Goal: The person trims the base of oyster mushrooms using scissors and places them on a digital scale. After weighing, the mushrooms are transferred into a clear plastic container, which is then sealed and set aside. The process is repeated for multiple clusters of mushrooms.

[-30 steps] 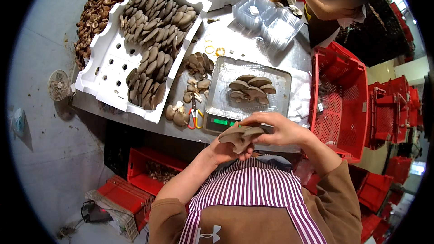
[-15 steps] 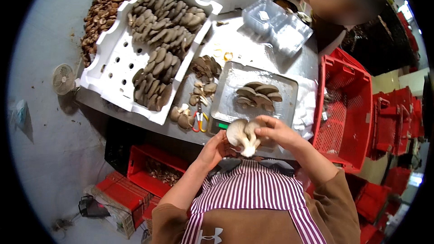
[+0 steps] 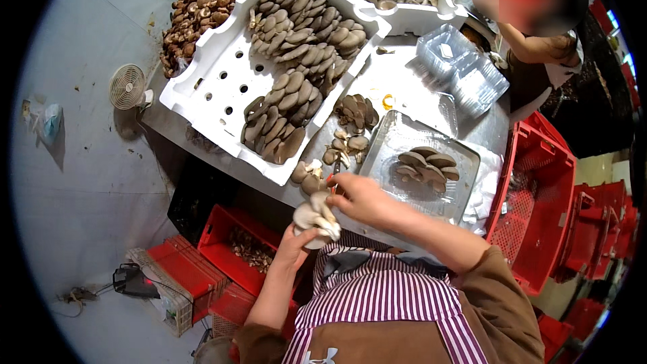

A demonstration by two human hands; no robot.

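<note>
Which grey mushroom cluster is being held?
The pale-gilled cluster in the bare left hand; the others lie in white foam crates or on the silvery metal table and scale.

Metal table (image 3: 495,127), white crates (image 3: 269,174), scale (image 3: 379,152), mushrooms (image 3: 357,112)

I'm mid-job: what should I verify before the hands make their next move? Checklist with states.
1. Left hand holding the mushroom cluster: ok.
2. Right hand beside the scissors: ok.
3. Scissors gripped: cannot tell, fingers hide most of the handles.
4. Second cluster resting over the scale, apart from both hands: ok.
5. Scale readout legible: not ok, none shows.
</note>
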